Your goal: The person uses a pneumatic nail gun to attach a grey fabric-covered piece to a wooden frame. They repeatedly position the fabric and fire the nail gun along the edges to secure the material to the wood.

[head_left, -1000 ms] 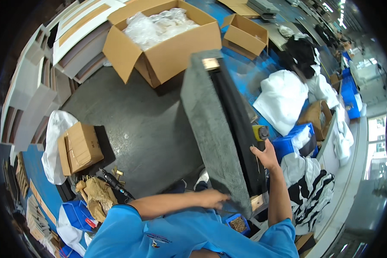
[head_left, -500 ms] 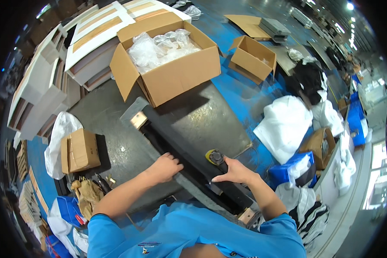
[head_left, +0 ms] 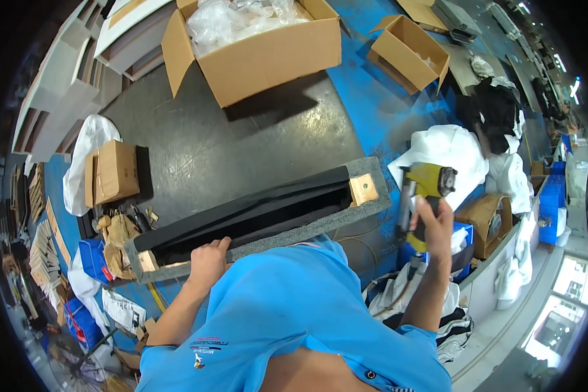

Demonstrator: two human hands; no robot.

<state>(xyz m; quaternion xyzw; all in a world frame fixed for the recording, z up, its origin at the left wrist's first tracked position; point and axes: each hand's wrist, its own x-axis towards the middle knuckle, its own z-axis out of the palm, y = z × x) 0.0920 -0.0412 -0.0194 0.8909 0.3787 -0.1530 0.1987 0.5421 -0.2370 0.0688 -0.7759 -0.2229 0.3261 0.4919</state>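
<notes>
A long, narrow frame covered in grey fabric [head_left: 294,230] lies crosswise in front of me, against my shirt. Black cloth [head_left: 255,206] lines its hollow, and bare wood blocks with holes show at both ends, one being the right wood block [head_left: 363,189]. My left hand [head_left: 209,262] grips the near rim left of the middle, its fingers curled over the edge. Off the frame's right end, my right hand [head_left: 434,225] holds up a yellow-green and black air staple gun [head_left: 427,178] by its handle. A hose runs down from the gun's grip.
A large open carton [head_left: 274,62] with clear plastic wrap stands ahead, a smaller open carton [head_left: 408,53] to its right. A closed carton [head_left: 114,171] sits at left, near tools. White sacking [head_left: 447,147] and a blue bin [head_left: 464,245] lie at right.
The frame has swung round from a steep slant to nearly crosswise. My right hand has lifted the staple gun away to the right. My left hand has moved nearer me along the rim.
</notes>
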